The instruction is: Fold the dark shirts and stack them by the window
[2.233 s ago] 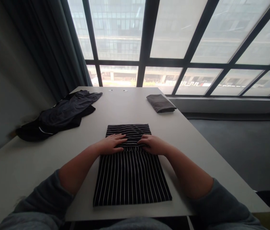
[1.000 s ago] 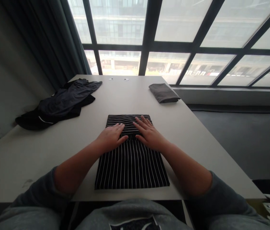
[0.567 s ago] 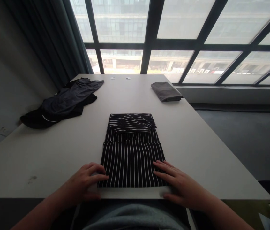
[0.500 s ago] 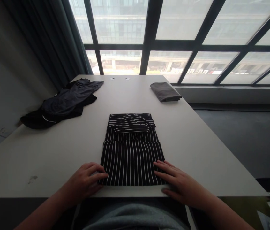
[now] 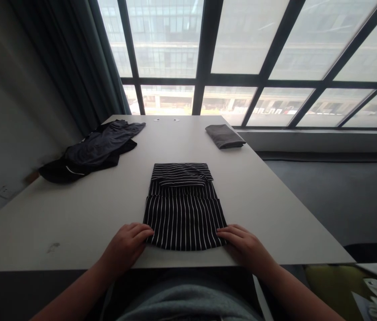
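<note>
Now: left hand [image 5: 126, 244], right hand [image 5: 244, 245] pinching near corners of black white-striped folded fabric rectangle [image 5: 184, 218]; seemingly gripping step, next needing even tension.

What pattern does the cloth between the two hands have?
Thin white stripes on black; the striped cloth shows best in the head view.

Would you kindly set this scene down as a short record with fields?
left hand: on the near left corner of the striped cloth, thumb hidden
right hand: on its near right corner, thumb hidden
striped cloth: folded; stripes crosswise at the far end, lengthwise nearer; near edge bowed
table: white
grey cloth: folded, by the table's right edge
dark clothes: loosely heaped, table's left side
</note>
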`<state>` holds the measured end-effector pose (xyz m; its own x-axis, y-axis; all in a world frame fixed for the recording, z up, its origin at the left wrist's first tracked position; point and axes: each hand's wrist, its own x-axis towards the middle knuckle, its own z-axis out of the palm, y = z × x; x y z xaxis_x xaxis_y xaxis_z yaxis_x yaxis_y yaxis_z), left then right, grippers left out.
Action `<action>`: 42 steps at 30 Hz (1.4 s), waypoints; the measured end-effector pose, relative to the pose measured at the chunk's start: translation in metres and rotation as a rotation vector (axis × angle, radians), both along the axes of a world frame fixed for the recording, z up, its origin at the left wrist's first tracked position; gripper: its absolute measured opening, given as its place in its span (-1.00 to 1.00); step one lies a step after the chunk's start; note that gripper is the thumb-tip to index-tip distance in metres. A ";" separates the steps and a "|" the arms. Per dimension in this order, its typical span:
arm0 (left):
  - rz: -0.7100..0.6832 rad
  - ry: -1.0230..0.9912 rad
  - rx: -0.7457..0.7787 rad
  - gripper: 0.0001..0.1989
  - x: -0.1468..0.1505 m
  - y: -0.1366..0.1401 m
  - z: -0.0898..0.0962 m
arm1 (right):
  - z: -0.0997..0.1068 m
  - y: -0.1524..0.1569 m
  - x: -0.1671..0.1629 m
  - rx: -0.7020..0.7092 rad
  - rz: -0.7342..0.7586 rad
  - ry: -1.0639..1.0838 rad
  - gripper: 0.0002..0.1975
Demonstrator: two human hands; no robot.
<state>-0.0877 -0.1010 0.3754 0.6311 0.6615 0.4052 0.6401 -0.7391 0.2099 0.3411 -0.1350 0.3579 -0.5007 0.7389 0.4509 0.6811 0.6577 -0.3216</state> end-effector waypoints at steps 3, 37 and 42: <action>-0.084 -0.030 0.095 -0.71 -0.002 -0.001 0.006 | -0.006 0.000 0.007 0.025 0.015 0.037 -0.68; 0.578 -0.122 -0.340 -0.61 0.038 0.246 0.010 | 0.038 0.249 -0.023 -0.398 -0.619 0.122 -0.76; 0.645 -0.022 -0.331 -0.69 0.040 0.249 -0.001 | 0.027 0.252 -0.025 -0.375 -0.657 -0.063 -0.76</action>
